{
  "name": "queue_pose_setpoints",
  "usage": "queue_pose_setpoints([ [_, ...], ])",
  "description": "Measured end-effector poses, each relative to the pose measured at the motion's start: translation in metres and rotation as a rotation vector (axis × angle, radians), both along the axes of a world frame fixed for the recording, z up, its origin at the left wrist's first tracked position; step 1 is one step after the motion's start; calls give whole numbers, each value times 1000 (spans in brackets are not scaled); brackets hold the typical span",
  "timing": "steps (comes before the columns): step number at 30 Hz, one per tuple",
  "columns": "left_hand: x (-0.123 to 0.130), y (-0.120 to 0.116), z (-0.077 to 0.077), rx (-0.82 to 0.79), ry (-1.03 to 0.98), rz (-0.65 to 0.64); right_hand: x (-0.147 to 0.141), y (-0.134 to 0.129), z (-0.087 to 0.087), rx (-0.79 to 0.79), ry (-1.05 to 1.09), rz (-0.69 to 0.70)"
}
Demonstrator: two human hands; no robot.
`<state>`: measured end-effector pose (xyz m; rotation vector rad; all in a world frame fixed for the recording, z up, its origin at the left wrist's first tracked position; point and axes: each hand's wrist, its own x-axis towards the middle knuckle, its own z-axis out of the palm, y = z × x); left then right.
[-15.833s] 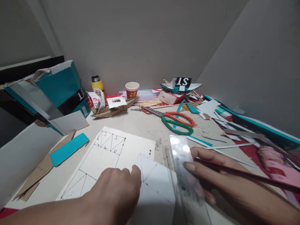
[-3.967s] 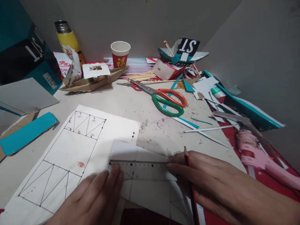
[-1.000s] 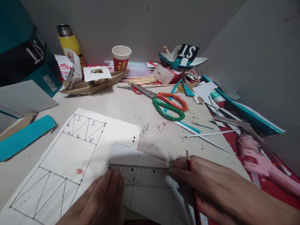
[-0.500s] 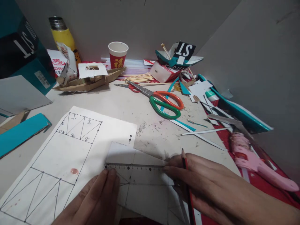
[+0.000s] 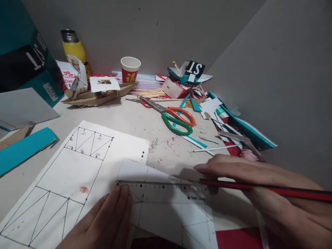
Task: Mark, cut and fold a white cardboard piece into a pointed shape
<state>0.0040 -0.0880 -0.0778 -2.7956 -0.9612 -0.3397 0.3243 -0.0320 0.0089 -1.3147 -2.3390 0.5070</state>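
A clear ruler (image 5: 163,185) lies across a white piece of card (image 5: 162,214) marked with pencil lines. My left hand (image 5: 103,218) presses the ruler's left end down on the card, its fingers together. My right hand (image 5: 269,193) is at the ruler's right, holding a red and black pencil (image 5: 275,191) that lies almost level, its tip pointing left over the ruler's right part. To the left is a sheet of paper (image 5: 70,173) with a drawn plan of rectangles and zigzag lines.
Scissors (image 5: 166,116) with orange and green handles lie beyond the card. Behind stand a paper cup (image 5: 130,71), a yellow bottle (image 5: 74,50) and a cardboard boat (image 5: 95,98). Paper scraps (image 5: 211,107) and a teal boat (image 5: 190,74) are at the right back.
My right hand has moved right and turned, uncovering the ruler's right part. The pencil has swung from upright to nearly level. My left hand has stayed on the ruler. The view has shifted slightly.
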Motion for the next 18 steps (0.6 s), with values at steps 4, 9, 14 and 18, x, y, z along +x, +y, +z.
queue_pose_setpoints([
  [4, 2, -1, 2, 44, -21, -9, -53, 23, 2, -254, 327, 213],
  [9, 4, -1, 4, 104, 24, 6, -102, 40, -31, -452, 483, 291],
  [14, 5, 1, 4, 120, 71, -20, -113, 41, -49, -521, 525, 221],
  [18, 5, 2, 6, 126, 85, -28, -114, 42, -50, -515, 517, 258],
])
